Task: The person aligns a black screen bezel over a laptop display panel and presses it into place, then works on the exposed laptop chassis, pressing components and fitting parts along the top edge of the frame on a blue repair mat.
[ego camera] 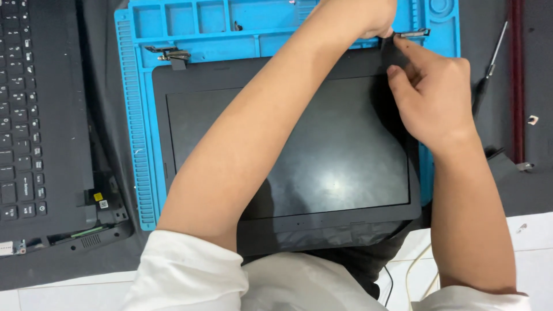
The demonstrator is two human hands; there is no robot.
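Dark cloth covers the bench, with a blue silicone work mat (pixel 136 115) laid over it. On the mat lies a laptop screen panel (pixel 299 150), face up. Both hands meet at its far right corner, by the metal hinge (pixel 413 33). The right hand (pixel 433 95) has its fingers curled, forefinger and thumb pinching the bezel corner. The left hand (pixel 375 17) crosses over, loosely closed beside the hinge; its grip I cannot make out. A laptop base (pixel 40 115) sits alongside.
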